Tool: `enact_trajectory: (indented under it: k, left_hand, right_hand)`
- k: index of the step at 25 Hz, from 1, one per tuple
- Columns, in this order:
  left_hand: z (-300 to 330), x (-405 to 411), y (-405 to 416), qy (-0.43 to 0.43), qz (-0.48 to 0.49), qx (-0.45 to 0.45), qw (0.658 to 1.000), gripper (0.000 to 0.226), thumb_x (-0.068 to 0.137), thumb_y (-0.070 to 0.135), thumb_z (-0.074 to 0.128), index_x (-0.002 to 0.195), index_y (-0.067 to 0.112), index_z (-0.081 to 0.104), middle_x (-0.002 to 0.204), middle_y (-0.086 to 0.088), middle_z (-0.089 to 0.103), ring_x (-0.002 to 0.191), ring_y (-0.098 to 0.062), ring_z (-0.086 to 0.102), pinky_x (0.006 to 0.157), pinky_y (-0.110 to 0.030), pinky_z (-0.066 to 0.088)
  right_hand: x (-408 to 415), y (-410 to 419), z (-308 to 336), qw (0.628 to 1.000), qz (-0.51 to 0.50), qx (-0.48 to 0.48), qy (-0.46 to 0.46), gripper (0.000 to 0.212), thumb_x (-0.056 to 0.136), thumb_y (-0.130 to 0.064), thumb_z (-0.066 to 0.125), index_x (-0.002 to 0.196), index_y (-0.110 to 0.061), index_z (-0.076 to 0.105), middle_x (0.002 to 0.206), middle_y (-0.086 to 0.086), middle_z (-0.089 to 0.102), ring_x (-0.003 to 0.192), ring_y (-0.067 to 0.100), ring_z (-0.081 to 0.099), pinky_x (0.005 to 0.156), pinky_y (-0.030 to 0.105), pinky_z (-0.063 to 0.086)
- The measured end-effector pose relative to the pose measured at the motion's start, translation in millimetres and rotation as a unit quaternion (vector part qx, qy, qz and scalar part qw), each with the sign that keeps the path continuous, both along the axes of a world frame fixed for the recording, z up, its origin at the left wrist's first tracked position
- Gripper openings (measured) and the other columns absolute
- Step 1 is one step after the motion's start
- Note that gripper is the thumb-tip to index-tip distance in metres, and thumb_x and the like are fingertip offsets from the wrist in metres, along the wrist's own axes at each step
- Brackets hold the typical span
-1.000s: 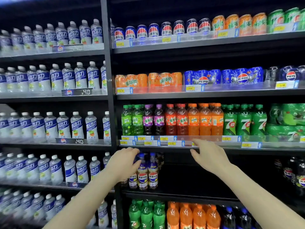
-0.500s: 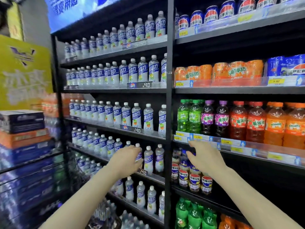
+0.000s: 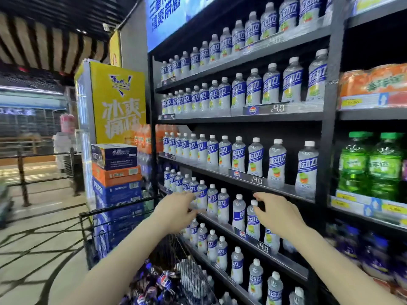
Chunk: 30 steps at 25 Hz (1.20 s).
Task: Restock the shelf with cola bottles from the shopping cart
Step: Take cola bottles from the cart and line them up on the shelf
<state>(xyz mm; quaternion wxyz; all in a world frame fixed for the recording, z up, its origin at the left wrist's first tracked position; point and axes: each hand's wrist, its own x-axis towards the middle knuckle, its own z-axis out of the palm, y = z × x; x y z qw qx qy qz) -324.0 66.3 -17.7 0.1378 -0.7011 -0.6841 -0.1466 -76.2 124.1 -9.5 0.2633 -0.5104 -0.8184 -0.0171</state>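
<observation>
Cola bottles [image 3: 154, 285] with blue caps and Pepsi labels lie piled in the black wire shopping cart [image 3: 114, 208] at the bottom centre. My left hand [image 3: 176, 210] hovers above the cart, fingers loosely bent, holding nothing. My right hand [image 3: 275, 214] is raised in front of a shelf of white-labelled drink bottles [image 3: 239, 211], fingers relaxed and empty. Blurred dark cola bottles [image 3: 361, 247] stand on the shelf [image 3: 352, 214] at the lower right.
Black shelving [image 3: 242, 117] full of white drink bottles fills the centre. Green soda bottles [image 3: 370, 166] stand at the right. Stacked drink cartons [image 3: 116, 172] and a yellow cooler [image 3: 119, 102] sit left of the shelving. Tiled floor [image 3: 39, 227] opens to the left.
My view has swung left, from the cola shelf to the white-bottle bay and the cart. Both hands have come away from the shelf and stay empty.
</observation>
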Motion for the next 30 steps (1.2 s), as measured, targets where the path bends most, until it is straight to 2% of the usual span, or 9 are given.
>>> enact_trajectory:
  k: [3,9,12,16,18,23,25,28,30]
  left_hand:
    - [-3,-32,5,0.011,0.035,-0.003,0.999,0.039,0.095,0.036,0.045,0.126,0.013,0.05,0.121,-0.006,0.058,0.112,-0.025,0.054,0.09,-0.034,0.045]
    - [-13,-83,21,0.007,0.088,-0.018,0.996,0.043,0.096,0.038,0.043,0.132,0.014,0.048,0.127,-0.006,0.056,0.117,-0.024,0.052,0.096,-0.035,0.044]
    - [-19,-98,32,0.003,0.113,-0.027,0.993,0.044,0.096,0.037,0.043,0.135,0.014,0.045,0.131,-0.007,0.054,0.12,-0.025,0.05,0.099,-0.036,0.042]
    - [-30,-116,48,-0.003,0.15,-0.038,0.988,0.047,0.097,0.037,0.043,0.138,0.013,0.042,0.133,-0.007,0.052,0.121,-0.025,0.05,0.099,-0.036,0.043]
    - [-37,-126,59,-0.007,0.165,-0.043,0.985,0.047,0.097,0.037,0.043,0.137,0.013,0.043,0.132,-0.008,0.053,0.12,-0.025,0.05,0.098,-0.036,0.043]
    - [-63,-144,76,-0.033,0.201,-0.044,0.978,0.046,0.097,0.038,0.043,0.138,0.015,0.042,0.135,-0.006,0.052,0.124,-0.024,0.047,0.099,-0.034,0.041]
    - [-81,-151,80,-0.054,0.21,-0.057,0.975,0.046,0.097,0.037,0.043,0.138,0.015,0.042,0.136,-0.005,0.051,0.124,-0.023,0.048,0.101,-0.035,0.041]
    - [-110,-164,83,-0.078,0.224,-0.097,0.967,0.045,0.097,0.037,0.043,0.135,0.015,0.044,0.132,-0.006,0.053,0.121,-0.024,0.049,0.1,-0.036,0.042]
    - [-127,-170,84,-0.087,0.232,-0.117,0.962,0.045,0.097,0.037,0.043,0.135,0.015,0.043,0.131,-0.007,0.053,0.12,-0.025,0.05,0.099,-0.038,0.043]
  right_hand:
    - [-41,21,-4,1.0,0.029,-0.01,-0.007,0.041,0.097,-0.036,0.042,0.136,-0.025,0.046,0.133,-0.003,0.056,0.118,0.022,0.055,0.091,0.031,0.045]
    - [-113,64,-16,0.996,0.081,-0.025,-0.016,0.038,0.095,-0.033,0.043,0.131,-0.023,0.05,0.124,0.002,0.062,0.108,0.025,0.059,0.083,0.034,0.047]
    - [-140,85,-20,0.992,0.118,-0.036,-0.012,0.039,0.097,-0.033,0.043,0.134,-0.023,0.048,0.127,0.002,0.061,0.112,0.025,0.058,0.083,0.032,0.045]
    - [-169,116,-29,0.987,0.151,-0.041,-0.03,0.026,0.094,-0.032,0.042,0.111,-0.02,0.058,0.112,0.003,0.066,0.1,0.027,0.06,0.072,0.032,0.045]
    - [-180,130,-31,0.985,0.164,-0.037,-0.039,0.018,0.095,-0.033,0.042,0.101,-0.022,0.056,0.107,0.002,0.066,0.1,0.026,0.059,0.067,0.03,0.037]
    - [-207,164,-51,0.977,0.209,-0.044,-0.023,0.039,0.096,-0.03,0.043,0.134,-0.024,0.049,0.128,0.0,0.06,0.114,0.024,0.056,0.079,0.032,0.042]
    - [-222,176,-69,0.97,0.23,-0.063,-0.037,0.042,0.096,-0.032,0.043,0.137,-0.024,0.046,0.133,-0.003,0.057,0.116,0.023,0.055,0.083,0.034,0.046]
    - [-244,180,-96,0.961,0.251,-0.098,-0.055,0.041,0.096,-0.032,0.042,0.136,-0.024,0.047,0.129,-0.002,0.06,0.105,0.022,0.059,0.077,0.032,0.044]
    - [-255,179,-115,0.956,0.26,-0.125,-0.058,0.042,0.096,-0.033,0.043,0.136,-0.024,0.047,0.129,-0.003,0.06,0.107,0.021,0.058,0.082,0.033,0.045]
